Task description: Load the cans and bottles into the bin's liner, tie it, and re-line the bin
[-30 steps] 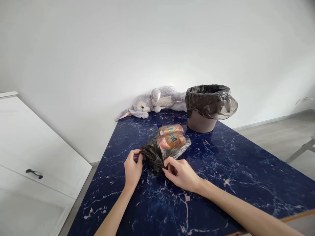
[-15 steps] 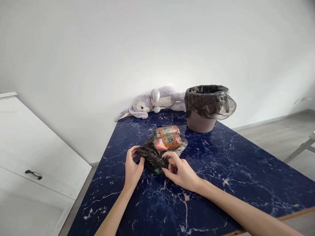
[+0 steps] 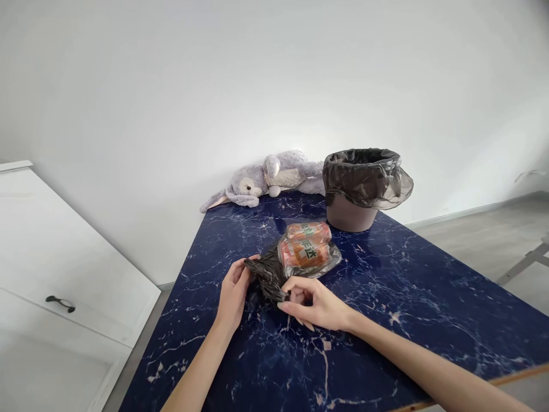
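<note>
A thin black plastic bag (image 3: 270,274) lies on the dark blue marbled table, its mouth gathered into folds towards me. Through its stretched film show two orange drink cans (image 3: 305,253) lying on their sides, one behind the other. My left hand (image 3: 234,286) pinches the left edge of the bag's gathered mouth. On the opposite side, my right hand (image 3: 313,303) is closed with thumb and fingers on the right edge of the mouth. The can ends nearest my left hand are covered by the black folds.
At the back right stands a bin (image 3: 351,214) with a black liner (image 3: 364,177) folded over its rim. A grey plush rabbit (image 3: 266,177) lies along the back edge by the wall. A white cabinet (image 3: 64,257) is at the left.
The cans in the bag have shifted right and slightly nearer. The bag's mouth is bunched more tightly, and my left fingers have closed together on its edge.
</note>
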A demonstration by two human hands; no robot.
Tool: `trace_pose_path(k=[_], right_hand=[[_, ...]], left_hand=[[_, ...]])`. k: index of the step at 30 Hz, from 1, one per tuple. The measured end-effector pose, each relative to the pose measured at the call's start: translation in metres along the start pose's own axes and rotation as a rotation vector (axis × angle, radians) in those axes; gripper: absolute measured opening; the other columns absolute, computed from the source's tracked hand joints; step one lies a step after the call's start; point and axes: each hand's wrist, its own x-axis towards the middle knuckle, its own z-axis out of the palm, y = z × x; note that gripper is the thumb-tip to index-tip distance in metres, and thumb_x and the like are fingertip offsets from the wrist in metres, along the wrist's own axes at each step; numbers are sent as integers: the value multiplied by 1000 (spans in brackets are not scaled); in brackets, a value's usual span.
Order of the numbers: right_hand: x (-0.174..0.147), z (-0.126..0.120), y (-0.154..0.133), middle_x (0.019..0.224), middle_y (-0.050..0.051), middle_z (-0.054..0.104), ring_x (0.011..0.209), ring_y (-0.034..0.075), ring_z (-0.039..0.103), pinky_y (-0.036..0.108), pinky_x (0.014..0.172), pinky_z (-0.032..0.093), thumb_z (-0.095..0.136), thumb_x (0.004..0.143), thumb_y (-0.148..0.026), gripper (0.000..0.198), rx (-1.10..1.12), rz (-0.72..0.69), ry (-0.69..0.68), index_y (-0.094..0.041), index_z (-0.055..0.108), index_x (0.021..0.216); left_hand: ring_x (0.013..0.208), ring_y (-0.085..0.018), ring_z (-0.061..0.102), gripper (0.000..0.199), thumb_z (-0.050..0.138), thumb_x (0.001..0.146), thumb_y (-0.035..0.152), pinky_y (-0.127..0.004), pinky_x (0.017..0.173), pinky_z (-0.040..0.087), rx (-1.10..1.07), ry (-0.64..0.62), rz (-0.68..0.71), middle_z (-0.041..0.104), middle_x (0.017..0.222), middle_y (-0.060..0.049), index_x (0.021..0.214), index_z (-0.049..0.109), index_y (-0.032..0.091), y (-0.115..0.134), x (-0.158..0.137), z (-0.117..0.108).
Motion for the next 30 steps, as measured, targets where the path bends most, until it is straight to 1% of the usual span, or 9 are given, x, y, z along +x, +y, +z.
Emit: trace_pose_path(k=[6,9,11,15,18,21,23,27,30], right_hand=[[0,-14,5,56,-11,63,35,6,47,16,37,38,90,84,-43,39,408,177,-389,-22,60,98],[-1,-18,9,58,-9,66,34,8,50,18,36,42,91,83,-41,39,494,216,-490,-22,62,100],[-1,-18,10,59,-9,67,33,9,53,18,36,42,91,84,-40,39,520,204,-471,-22,62,103],[0,-17,11,58,-10,65,34,9,55,17,36,41,90,86,-38,39,529,132,-274,-22,62,108],[1,-16,10,65,-11,66,37,9,58,17,40,42,93,83,-36,59,547,98,-156,-27,60,131],[1,-16,7,70,-12,66,40,7,59,16,43,41,92,84,-27,75,556,77,-130,-32,53,148],[2,-15,5,66,-13,63,39,6,57,16,42,39,91,85,-25,66,553,64,-135,-29,59,143],[2,-14,5,60,-11,60,38,5,54,16,41,40,93,83,-28,32,551,68,-196,-19,74,108],[3,-12,8,58,-9,61,39,6,56,17,42,42,94,81,-26,28,539,103,-258,-17,75,99]], left_hand=[[140,-38,63,57,75,88,64,-51,114,55,-130,24,-156,72,145,-14,127,76,22,-6,12,-17],[142,-38,62,55,71,91,63,-52,112,57,-160,16,-198,69,149,-14,127,76,22,-8,14,-23],[142,-38,62,52,71,92,61,-52,112,58,-173,13,-207,68,150,-12,126,77,23,-10,14,-25],[141,-37,63,45,71,91,58,-53,114,56,-178,46,-198,71,146,-10,122,79,25,-13,17,-29],[139,-41,64,40,74,89,57,-56,112,56,-159,76,-173,76,138,-11,114,81,26,-11,18,-31],[140,-42,62,44,71,91,58,-58,112,56,-156,69,-113,71,145,-13,119,78,24,-4,14,-31],[143,-40,60,50,69,93,59,-58,113,54,-158,64,-53,65,154,-12,128,72,24,-1,11,-30],[144,-39,60,57,72,90,61,-60,115,51,-125,87,86,66,152,-15,133,64,25,4,9,-27],[146,-33,57,49,75,92,53,-54,126,40,-81,172,229,65,152,-13,131,63,25,17,7,-26]])
